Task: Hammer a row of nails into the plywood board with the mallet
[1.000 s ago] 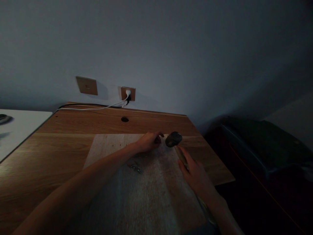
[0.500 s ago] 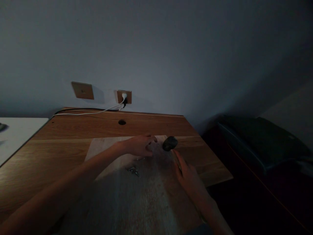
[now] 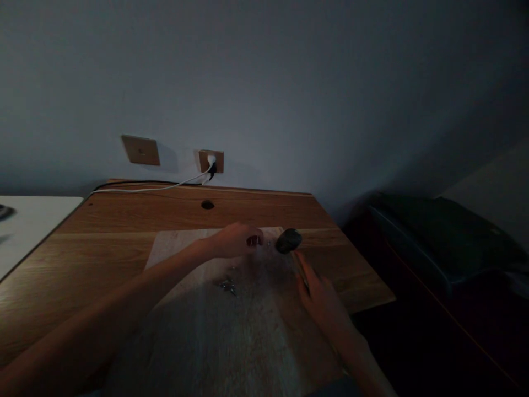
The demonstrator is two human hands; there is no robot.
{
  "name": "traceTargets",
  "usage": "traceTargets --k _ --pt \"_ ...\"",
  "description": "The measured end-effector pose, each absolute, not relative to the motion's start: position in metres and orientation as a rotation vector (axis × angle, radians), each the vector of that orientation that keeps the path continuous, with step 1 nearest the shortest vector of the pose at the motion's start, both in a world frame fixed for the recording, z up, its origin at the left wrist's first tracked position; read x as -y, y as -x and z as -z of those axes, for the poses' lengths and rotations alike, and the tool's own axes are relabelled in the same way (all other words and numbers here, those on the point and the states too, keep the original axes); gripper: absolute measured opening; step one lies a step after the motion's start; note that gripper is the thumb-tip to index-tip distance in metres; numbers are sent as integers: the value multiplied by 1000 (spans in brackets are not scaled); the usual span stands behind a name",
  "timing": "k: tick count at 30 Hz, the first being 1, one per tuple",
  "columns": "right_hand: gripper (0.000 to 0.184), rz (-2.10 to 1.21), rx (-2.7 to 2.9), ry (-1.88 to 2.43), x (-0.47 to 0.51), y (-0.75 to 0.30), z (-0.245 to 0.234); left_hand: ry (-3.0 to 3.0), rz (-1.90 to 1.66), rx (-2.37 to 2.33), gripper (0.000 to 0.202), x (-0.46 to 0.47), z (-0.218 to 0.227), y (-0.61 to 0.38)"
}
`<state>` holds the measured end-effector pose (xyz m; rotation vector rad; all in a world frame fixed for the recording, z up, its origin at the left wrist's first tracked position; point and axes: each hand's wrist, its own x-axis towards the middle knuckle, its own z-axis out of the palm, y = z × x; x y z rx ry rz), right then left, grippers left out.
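My right hand is wrapped round the wooden handle of a hammer. Its dark head hovers over or rests on the far right part of a pale wooden board; which of the two, I cannot tell. Just left of the hammer head is my left hand, its fingers curled together with the tips pointing down. Whatever they pinch is too small and dim to make out. A tiny shiny piece stands on the board between hand and hammer. Closer to me lies a small heap of metal nails.
The board lies on a brown wooden desk with a round cable hole. Behind it, cables run to a wall socket. A white surface adjoins at left; a dark cushioned object sits at right.
My left fingers have curled inward from a more spread pose. A small shiny piece now shows on the board beside them. The hammer has hardly moved.
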<state>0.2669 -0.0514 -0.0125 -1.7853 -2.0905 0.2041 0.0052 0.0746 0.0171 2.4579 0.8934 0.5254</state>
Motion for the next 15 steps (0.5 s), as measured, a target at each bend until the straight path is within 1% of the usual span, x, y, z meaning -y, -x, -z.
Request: traceTargets --k 3,8,12,15 --pt "58 -208 2079 1760 51 -267 12 -2354 -632 -892 27 -89 -6 -6" --pt "57 -199 2061 1717 50 -269 16 -2294 -686 -943 29 -94 16 -7" --pt "57 -219 2052 1739 51 -269 17 -2292 -712 -993 22 -93 20 -9" --pt "58 -270 2051 1735 51 -269 15 -2291 -707 -995 21 -92 18 -11"
